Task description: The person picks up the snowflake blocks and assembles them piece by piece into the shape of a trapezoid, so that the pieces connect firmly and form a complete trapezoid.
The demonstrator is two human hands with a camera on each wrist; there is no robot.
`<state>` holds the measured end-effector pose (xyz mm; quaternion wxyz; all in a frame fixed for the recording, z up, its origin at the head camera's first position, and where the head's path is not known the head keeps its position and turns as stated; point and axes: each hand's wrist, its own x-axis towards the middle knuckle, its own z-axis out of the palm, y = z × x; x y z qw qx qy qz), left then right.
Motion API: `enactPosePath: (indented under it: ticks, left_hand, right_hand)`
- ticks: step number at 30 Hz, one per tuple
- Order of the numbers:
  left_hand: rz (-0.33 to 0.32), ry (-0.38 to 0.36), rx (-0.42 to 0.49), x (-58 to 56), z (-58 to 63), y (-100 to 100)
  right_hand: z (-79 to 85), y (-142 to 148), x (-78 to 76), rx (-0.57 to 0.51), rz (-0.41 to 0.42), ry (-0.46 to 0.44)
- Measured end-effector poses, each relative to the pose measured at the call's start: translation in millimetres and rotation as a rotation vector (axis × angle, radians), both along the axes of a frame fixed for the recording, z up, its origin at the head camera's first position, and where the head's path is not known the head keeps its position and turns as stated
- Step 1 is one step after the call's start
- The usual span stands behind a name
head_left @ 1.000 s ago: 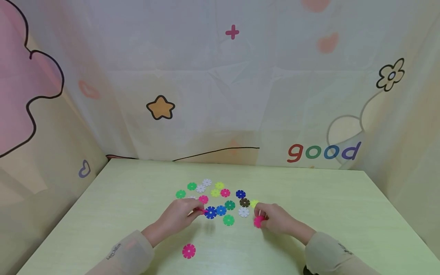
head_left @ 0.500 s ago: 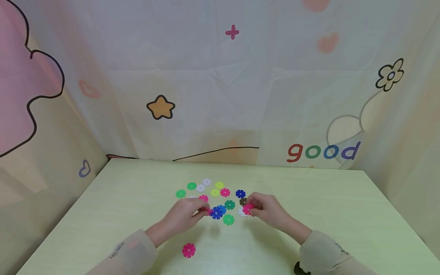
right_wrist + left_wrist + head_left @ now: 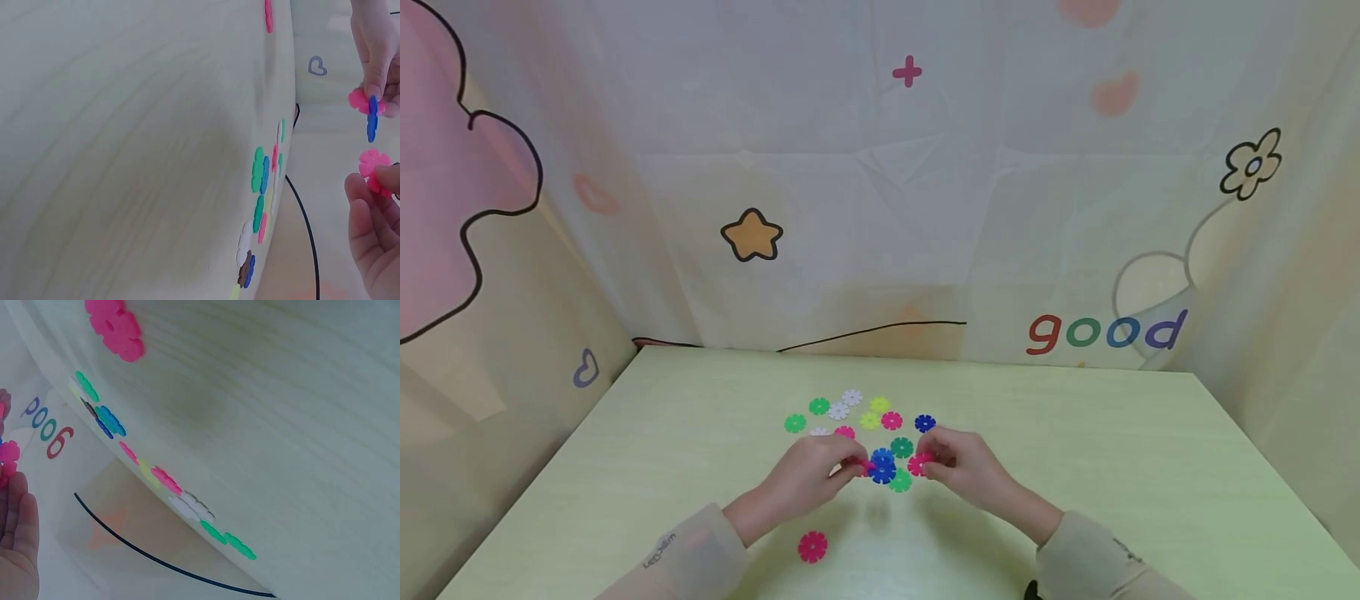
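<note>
My left hand (image 3: 805, 473) pinches a pink snowflake disc (image 3: 357, 99). A dark blue snowflake disc (image 3: 882, 472) is joined to it, standing across the pink one in the right wrist view. Between thumb and fingers, my right hand (image 3: 976, 471) holds another pink snowflake disc (image 3: 373, 162). Both hands are raised above the table, close together, with a small gap between the blue disc and the right hand's pink disc. In the head view the left hand's fingers mostly cover its pink disc.
Several loose snowflake discs lie on the table (image 3: 700, 433) beyond the hands, among them a green disc (image 3: 795, 423), a yellow disc (image 3: 879, 404) and a dark blue disc (image 3: 925, 423). A lone pink disc (image 3: 812, 547) lies nearer. A printed curtain (image 3: 865, 208) closes the back.
The right hand has moved left with its pink disc, passing over the white and brown discs. Shifting slightly right, the left hand has carried the joined pink and blue discs towards it.
</note>
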<state>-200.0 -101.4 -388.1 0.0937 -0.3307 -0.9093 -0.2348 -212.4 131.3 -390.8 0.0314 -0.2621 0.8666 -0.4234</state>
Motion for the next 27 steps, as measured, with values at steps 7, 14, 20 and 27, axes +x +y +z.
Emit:
enactPosePath:
  ticks: [7, 14, 20, 27]
  left_hand:
    - [-0.006, -0.027, 0.017, 2.0, 1.5, 3.6]
    - [0.0, -0.069, 0.019, 4.4, 3.6, 5.9]
    - [0.003, -0.08, 0.037, 5.9, 3.3, 6.9]
    - [0.02, -0.133, 0.03, 8.4, 3.2, 9.4]
  right_hand:
    - [2.6, -5.2, 5.9, -0.007, 0.031, -0.031]
    - [1.3, -6.8, 9.0, -0.009, 0.048, 0.0]
    - [0.6, -8.9, 12.8, 0.001, 0.036, 0.077]
    - [-1.9, -9.8, 20.6, -0.025, 0.019, 0.146]
